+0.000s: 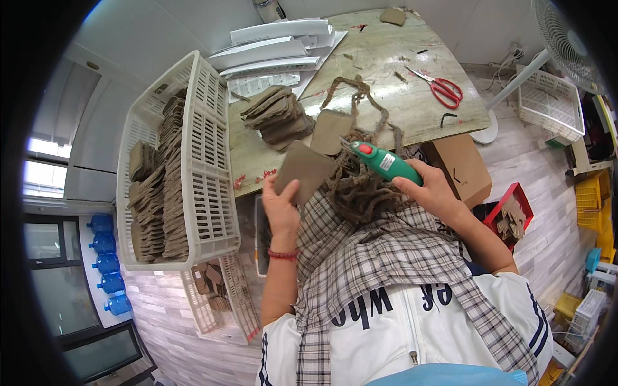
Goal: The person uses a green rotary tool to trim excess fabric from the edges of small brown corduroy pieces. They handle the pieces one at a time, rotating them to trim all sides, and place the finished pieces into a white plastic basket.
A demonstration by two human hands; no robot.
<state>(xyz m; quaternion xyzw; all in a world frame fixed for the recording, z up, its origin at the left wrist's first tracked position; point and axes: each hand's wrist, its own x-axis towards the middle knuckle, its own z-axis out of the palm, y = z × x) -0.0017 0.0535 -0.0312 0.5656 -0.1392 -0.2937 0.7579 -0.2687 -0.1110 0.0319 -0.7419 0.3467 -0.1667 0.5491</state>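
My left hand (pixel 281 212) grips a brown rounded-corner fabric pad (pixel 301 170) by its lower left edge, thumb on top. In my right hand (pixel 436 191) is a green electric cutter (pixel 388 164) with a red switch, its tip pointing left toward the held pad but apart from it. Another brown pad (pixel 333 131) lies on the table edge just beyond. Below the cutter, a tangle of brown trimmed strips (pixel 360 196) hangs off the table onto my plaid apron. To the left of these stands a stack of brown pads (pixel 277 116).
A white plastic crate (pixel 212 222) full of brown pads stands at the left. Red-handled scissors (pixel 444 92) lie on the wooden table (pixel 412 51), with white papers (pixel 277 48) at its back left. A cardboard box (pixel 458 168) and a red bin (pixel 526 204) are at the right.
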